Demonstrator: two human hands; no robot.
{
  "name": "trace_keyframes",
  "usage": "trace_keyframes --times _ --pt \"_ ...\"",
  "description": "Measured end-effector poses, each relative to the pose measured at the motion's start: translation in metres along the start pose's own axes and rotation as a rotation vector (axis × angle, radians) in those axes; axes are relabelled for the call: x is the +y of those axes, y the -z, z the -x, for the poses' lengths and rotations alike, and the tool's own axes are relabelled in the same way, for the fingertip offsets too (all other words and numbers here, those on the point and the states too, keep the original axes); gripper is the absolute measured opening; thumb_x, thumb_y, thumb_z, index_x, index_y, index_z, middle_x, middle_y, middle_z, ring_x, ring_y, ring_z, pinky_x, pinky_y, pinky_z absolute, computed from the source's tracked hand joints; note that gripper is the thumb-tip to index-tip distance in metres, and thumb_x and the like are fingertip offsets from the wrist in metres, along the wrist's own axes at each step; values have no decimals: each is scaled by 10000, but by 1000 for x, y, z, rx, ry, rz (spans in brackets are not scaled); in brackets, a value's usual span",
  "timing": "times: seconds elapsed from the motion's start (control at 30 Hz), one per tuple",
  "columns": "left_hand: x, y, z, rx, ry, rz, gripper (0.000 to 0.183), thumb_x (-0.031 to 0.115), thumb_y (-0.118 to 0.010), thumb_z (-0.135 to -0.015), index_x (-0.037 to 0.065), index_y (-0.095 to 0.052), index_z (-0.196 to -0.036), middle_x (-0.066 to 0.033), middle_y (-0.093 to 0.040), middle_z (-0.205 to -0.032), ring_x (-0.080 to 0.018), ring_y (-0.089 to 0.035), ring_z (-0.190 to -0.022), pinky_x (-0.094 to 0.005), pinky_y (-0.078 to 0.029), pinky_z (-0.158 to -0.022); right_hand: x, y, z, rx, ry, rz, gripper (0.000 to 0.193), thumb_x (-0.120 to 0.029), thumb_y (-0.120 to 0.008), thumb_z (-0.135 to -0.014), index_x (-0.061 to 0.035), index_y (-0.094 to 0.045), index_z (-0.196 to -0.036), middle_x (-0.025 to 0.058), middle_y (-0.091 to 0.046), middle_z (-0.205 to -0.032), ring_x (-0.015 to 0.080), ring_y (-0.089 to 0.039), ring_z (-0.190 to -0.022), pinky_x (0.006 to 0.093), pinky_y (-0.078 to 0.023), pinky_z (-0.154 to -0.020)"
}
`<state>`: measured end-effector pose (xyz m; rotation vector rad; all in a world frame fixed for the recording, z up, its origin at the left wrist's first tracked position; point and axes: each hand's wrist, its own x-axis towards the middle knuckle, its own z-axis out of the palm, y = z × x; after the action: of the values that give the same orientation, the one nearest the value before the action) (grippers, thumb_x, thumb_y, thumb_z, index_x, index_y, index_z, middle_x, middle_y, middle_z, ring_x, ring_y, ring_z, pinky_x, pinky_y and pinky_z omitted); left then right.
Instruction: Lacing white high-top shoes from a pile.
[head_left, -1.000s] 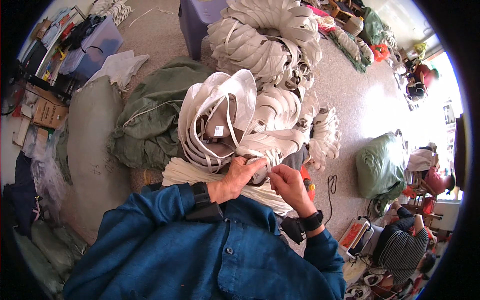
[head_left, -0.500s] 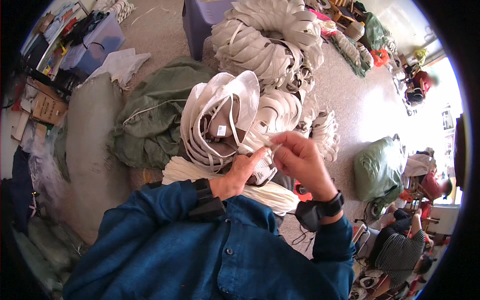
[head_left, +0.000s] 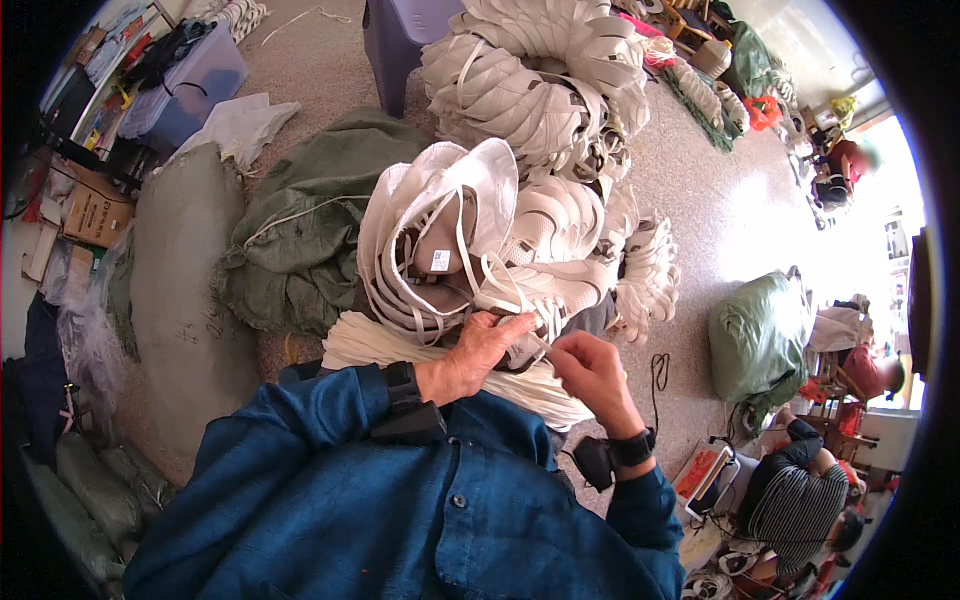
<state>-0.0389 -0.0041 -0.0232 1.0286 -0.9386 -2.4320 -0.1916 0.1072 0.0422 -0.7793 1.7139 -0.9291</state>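
Observation:
A cream shoe upper [head_left: 565, 287] with perforated sides lies in front of me, its lace area toward my body. My left hand [head_left: 465, 356] grips its near part, thumb pressed on top. Just to the right, my right hand [head_left: 594, 376] is closed in a pinch on a pale shoelace [head_left: 541, 343] that runs to the upper. Left of the upper sits a nested stack of white-and-brown shoe uppers [head_left: 490, 190] with a small white label inside. Beneath my hands, a thick bundle of cream laces [head_left: 365, 342] lies across my lap, partly hidden.
Large coils of nested uppers [head_left: 530, 95] stand beyond, by a purple stool [head_left: 405, 40]. Green sacks [head_left: 300, 250] lie left, a stuffed green bag [head_left: 757, 335] right. A clear bin [head_left: 205, 85] stands far left. Other people [head_left: 800, 500] sit at right.
My right hand has moved down and slightly right, away from my left hand, drawing the lace along. More of the upper shows now. My left hand stays about where it was.

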Motion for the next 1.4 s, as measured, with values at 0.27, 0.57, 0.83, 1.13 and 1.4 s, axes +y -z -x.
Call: trace_keyframes --times 0.27,0.57,0.83,1.13,1.4 --pt "2 -1 1 -58 -49 110 234 221 -701 -935 38 -736 -1078 0 -727 -959 -63 -637 -805 -245 -501 -702 66 47 62 102 -298 -85 118 -153 -646 -944 -44 -670 -907 -36 -617 -726 29 -510 -598 197 -382 -531" --pt "12 14 6 -281 72 38 412 78 -644 -904 10 -575 -1304 -54 -656 -1204 -150 -606 -1106 -303 -461 -998 -59 43 21 90 456 -525 221 -173 -561 -994 -39 -631 -833 57 -599 -741 139 -547 -656 276 -442 -646" --pt "0 -11 -1 -13 -1 -1 383 112 -717 -890 42 -628 -1256 -48 -686 -1142 -140 -656 -999 -290 -527 -870 1 11 -28 119 248 -25 132 -110 -654 -956 21 -659 -946 -4 -630 -735 59 -573 -675 238 -479 -620" --pt "4 -8 0 -5 -79 -70 306 133 -699 -913 55 -670 -1208 -21 -698 -1105 -114 -642 -979 -277 -518 -856 17 1 -29 162 316 105 114 -73 -646 -961 27 -653 -1015 8 -664 -846 68 -598 -778 229 -502 -719" --pt "3 -9 -2 -4 -29 1 313 161 -700 -921 50 -671 -1213 -27 -695 -1118 -117 -641 -1003 -278 -518 -864 3 -7 -28 167 349 187 132 -78 -686 -919 42 -672 -972 59 -641 -809 116 -621 -745 266 -508 -696"
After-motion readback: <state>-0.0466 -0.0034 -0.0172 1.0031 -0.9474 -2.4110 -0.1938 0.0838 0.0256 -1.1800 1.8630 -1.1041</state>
